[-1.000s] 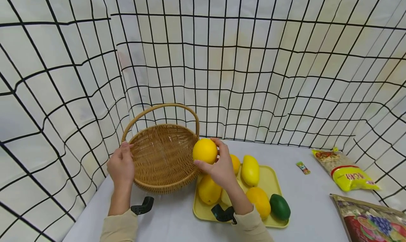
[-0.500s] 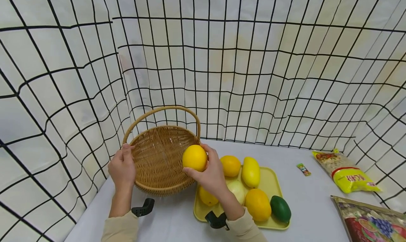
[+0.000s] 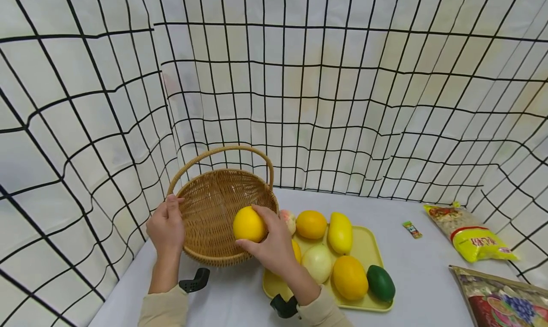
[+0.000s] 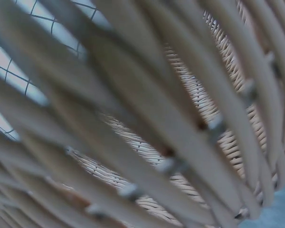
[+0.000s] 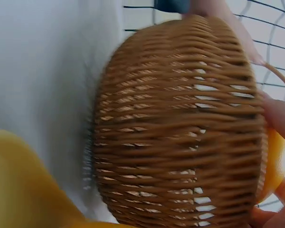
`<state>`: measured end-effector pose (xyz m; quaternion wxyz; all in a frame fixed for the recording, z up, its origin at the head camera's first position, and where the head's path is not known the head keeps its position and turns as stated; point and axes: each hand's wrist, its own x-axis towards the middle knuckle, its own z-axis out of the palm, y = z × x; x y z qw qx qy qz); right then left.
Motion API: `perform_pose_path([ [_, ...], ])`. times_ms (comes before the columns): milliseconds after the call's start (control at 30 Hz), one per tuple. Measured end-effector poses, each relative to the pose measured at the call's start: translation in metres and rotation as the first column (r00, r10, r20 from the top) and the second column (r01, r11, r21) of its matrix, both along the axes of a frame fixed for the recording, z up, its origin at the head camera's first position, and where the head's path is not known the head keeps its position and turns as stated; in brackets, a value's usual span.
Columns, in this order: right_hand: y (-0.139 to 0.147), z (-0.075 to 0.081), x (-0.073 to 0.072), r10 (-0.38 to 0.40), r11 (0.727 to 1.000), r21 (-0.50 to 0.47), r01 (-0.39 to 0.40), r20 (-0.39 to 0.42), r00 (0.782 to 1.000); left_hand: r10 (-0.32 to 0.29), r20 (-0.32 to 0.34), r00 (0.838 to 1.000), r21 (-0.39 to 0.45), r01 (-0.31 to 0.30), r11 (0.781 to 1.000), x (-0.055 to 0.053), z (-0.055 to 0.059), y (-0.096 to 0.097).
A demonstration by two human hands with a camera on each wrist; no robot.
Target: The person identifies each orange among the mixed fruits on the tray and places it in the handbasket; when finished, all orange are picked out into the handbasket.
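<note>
A brown wicker basket (image 3: 205, 213) with an arched handle (image 3: 231, 149) tilts its open mouth toward me in the head view. My left hand (image 3: 166, 229) grips its left rim by the handle's foot; weave (image 4: 147, 109) fills the left wrist view. At the basket's right side, my right hand (image 3: 276, 246) holds a round yellow-orange orange (image 3: 249, 224) between thumb and fingers. It overlaps the basket's mouth in the head view. From the right wrist, the orange (image 5: 274, 164) shows just past the rim, with the basket's woven outside (image 5: 175, 123) in front.
Right of the basket lies a yellow tray (image 3: 373, 241) with a mango (image 3: 340, 232), an onion (image 3: 317, 263), a green avocado-like fruit (image 3: 380, 283) and several yellow-orange fruits. Farther right are a small wrapper (image 3: 413, 230) and two food bags (image 3: 475, 236). Black-gridded white cloth walls (image 3: 325, 103) surround the table.
My right hand has carried the orange left and down, from above the tray to the basket's mouth, uncovering more fruit on the tray. The left hand keeps its grip on the basket.
</note>
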<state>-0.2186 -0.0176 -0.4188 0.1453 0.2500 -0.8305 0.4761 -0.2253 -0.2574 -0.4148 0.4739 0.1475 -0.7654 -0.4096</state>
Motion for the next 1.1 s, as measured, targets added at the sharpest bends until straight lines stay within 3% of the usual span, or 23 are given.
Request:
perform_pose_path([
  [167, -0.006, -0.007, 0.001, -0.046, 0.996, 0.075, 0.051, -0.062, 0.997, -0.020, -0.005, 1.000, 0.000, 0.020, 1.000, -0.001, 0.000, 0.002],
  [500, -0.009, -0.008, 0.005, -0.093, 0.981, 0.171, 0.089, 0.017, 0.996, -0.033, -0.047, 0.998, -0.027, 0.032, 0.999, -0.001, 0.002, 0.005],
  [667, -0.010, -0.010, 0.006, -0.095, 0.978, 0.184, 0.095, -0.007, 0.995, -0.044, -0.055, 0.998, -0.044, 0.042, 0.998, 0.000, 0.003, 0.004],
  [867, -0.009, -0.012, 0.005, -0.072, 0.984, 0.161, 0.078, -0.045, 0.996, -0.054, -0.051, 0.997, -0.030, 0.053, 0.998, 0.001, 0.002, 0.003],
  [1100, -0.002, 0.000, 0.006, 0.012, 0.994, 0.111, -0.016, 0.035, 0.999, -0.024, 0.005, 1.000, 0.003, 0.024, 1.000, 0.000, 0.000, -0.001],
])
